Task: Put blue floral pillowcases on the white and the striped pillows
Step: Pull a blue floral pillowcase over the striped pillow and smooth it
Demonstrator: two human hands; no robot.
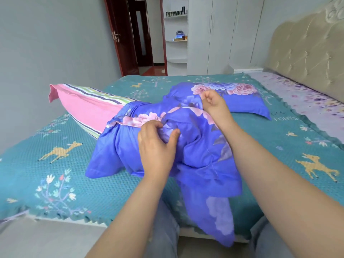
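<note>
Underneath everything: bed (pixel 55 183) spread with teal deer-print coverlet. Striped pillow (pixel 87 103) lying across it, near end sheathed in bunched blue floral pillowcase (pixel 201 146), pink far end bare. Second pillow (pixel 242 101), already blue-cased, just behind. Left hand (pixel 156 146) gripping gathered fabric at case's middle; right hand (pixel 212 99) pinching its upper edge.

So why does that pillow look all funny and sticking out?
The striped pillow is only partly inside the blue floral pillowcase: its pink end pokes out at the left, and the case is bunched and crumpled, one end hanging off the bed edge. The left hand and right hand grip the fabric.
</note>
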